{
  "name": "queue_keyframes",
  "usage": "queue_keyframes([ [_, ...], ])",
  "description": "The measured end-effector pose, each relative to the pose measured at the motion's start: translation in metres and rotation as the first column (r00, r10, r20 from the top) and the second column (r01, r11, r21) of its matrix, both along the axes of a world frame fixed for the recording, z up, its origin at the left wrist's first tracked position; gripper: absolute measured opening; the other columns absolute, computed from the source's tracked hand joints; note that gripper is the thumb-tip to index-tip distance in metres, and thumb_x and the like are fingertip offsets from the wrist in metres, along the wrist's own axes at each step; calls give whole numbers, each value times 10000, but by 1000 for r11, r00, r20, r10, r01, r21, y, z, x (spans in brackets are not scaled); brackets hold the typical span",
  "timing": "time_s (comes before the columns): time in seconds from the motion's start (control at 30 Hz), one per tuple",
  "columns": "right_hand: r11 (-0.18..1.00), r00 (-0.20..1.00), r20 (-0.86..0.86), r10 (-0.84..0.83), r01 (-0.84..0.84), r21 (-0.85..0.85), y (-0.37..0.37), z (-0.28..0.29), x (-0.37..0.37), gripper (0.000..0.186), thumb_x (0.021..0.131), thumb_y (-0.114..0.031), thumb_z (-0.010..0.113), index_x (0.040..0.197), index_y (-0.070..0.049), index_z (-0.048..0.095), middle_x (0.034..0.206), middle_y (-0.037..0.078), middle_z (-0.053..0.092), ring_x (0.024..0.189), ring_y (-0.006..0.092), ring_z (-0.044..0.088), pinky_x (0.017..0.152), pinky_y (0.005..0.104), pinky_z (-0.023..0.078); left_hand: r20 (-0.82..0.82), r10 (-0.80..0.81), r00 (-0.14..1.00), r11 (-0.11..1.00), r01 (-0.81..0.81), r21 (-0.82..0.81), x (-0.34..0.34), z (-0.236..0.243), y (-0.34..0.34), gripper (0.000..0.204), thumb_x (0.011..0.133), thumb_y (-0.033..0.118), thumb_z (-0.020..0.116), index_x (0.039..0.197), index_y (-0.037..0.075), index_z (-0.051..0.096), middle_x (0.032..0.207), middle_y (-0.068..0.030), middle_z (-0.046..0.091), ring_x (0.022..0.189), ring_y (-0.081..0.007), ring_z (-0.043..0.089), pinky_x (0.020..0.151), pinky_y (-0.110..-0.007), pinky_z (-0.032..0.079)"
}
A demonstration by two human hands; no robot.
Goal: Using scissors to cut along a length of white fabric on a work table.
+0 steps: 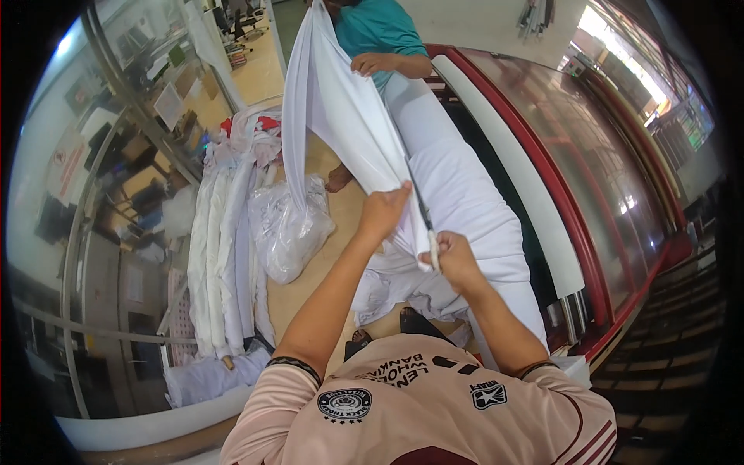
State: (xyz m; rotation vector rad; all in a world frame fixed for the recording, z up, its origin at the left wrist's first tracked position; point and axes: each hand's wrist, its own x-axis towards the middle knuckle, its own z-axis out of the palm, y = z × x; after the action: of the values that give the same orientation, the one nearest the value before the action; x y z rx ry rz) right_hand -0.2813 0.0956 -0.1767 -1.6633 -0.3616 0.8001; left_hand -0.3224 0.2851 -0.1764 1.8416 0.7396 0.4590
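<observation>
White fabric [353,116] stretches from the far end toward me, held up by a person in a teal shirt [384,31], whose hand [372,63] grips its edge. My left hand [385,213] is closed on the near part of this fabric. In my closed right hand [457,262] is what looks like a pair of scissors [433,252] with a pale handle. Their dark, narrow blade points away from me along the fabric's right edge; its tip is hard to make out. Beneath lies a thick pile of white cloth [469,209].
Several upright white fabric rolls [221,256] stand at the left, beside a clear plastic bag [294,232] on the floor. To the right runs a red-framed machine [577,225] with a long white roller [519,170]. Glass panels [101,232] enclose the far left.
</observation>
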Motion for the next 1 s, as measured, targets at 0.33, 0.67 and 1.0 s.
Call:
queue_keyframes([
  [0.33,963,926,-320,198,-122,241,-47,-5,9,346,724,53,735,1026,22,569,818,44,608,690,94,574,589,228,466,243,-269,932,879,340,-333,-5,-5,-56,381,957,352,588,814,14,688,698,74,576,625,-28,449,582,-215,397],
  [0.67,904,880,-320,351,-230,359,-54,-2,39,250,749,87,695,952,11,570,810,30,595,687,89,576,624,240,482,375,-157,914,812,335,-477,3,-20,-63,338,980,302,551,900,6,695,803,4,671,677,-48,564,627,-227,466],
  [1.0,934,908,-267,321,-258,246,-49,8,31,149,815,-25,699,921,-17,594,777,0,597,641,66,549,598,236,480,396,-214,893,842,374,-388,-10,-18,-44,319,984,263,544,851,19,701,746,18,656,622,-35,519,550,-235,425],
])
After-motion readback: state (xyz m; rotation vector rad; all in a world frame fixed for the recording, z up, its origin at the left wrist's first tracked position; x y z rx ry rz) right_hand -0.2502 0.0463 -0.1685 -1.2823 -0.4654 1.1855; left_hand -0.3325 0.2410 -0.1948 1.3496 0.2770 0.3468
